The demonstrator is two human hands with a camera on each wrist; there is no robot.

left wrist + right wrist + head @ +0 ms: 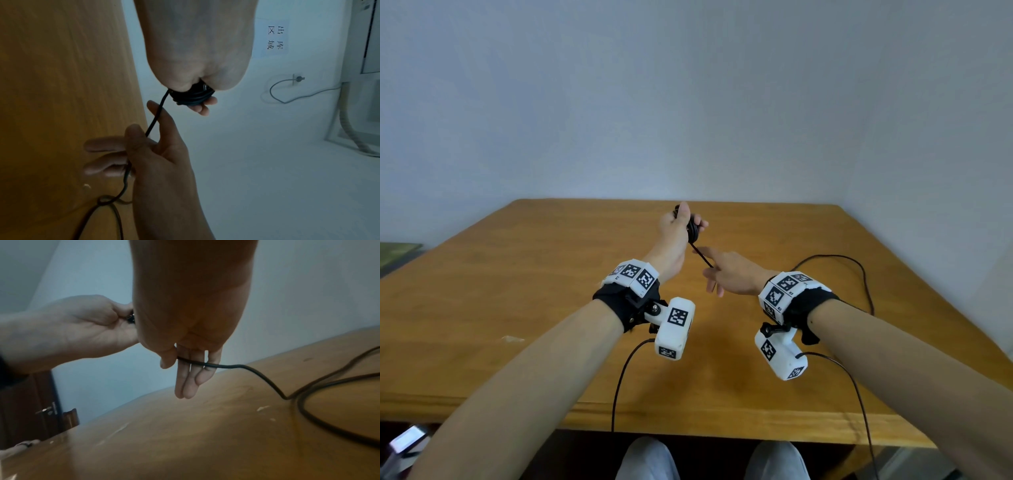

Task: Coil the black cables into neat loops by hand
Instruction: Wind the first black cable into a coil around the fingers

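My left hand (677,226) is raised over the far middle of the wooden table (517,274) and grips a small tight coil of black cable (692,226), seen as stacked loops (193,96) in the left wrist view. From the coil a taut strand (702,255) runs down to my right hand (726,274). There the thumb (167,361) pinches the cable (207,364) against straight fingers. The loose rest of the cable (859,270) lies in a wide loop on the table at the right (308,410).
The table meets a pale wall at the back and right. Two thin black camera leads (619,383) hang from my wrists over the front edge. A phone-like object (405,442) sits low at the left. A wall socket with a grey lead (298,79) shows in the left wrist view.
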